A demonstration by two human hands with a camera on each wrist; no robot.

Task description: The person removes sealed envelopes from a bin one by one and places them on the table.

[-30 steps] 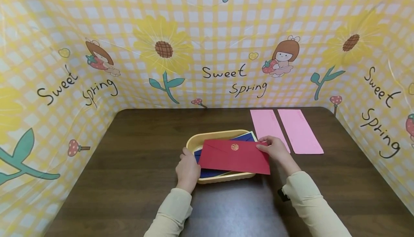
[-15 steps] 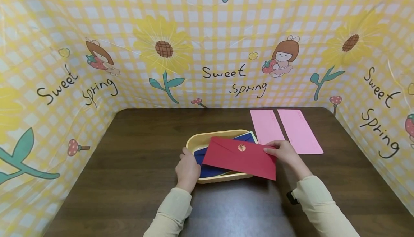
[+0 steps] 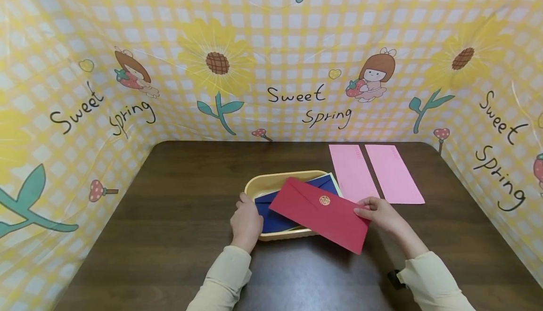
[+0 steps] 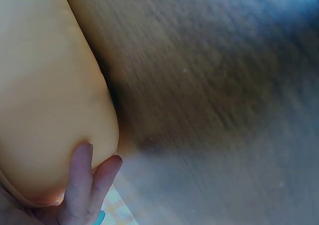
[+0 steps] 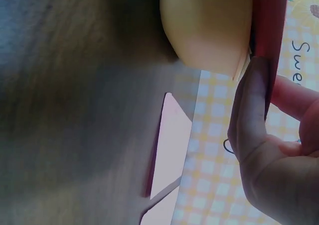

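A red envelope with a gold round emblem lies slanted over the yellow plastic basket. My right hand pinches its right edge between thumb and fingers, as the right wrist view also shows on the red envelope. Below it in the basket lies a dark blue envelope, with a pale edge of another paper item showing at the upper right. At the basket's left end my left hand grips the rim; in the left wrist view its fingers press against the outer wall.
Two pink envelopes lie side by side at the back right of the dark wooden table. A yellow checked cloth with printed flowers encloses the back and both sides.
My right hand has drawn the red envelope rightward and toward me, turning its right end downward. More of the blue envelope shows. The left hand and basket stay in place.
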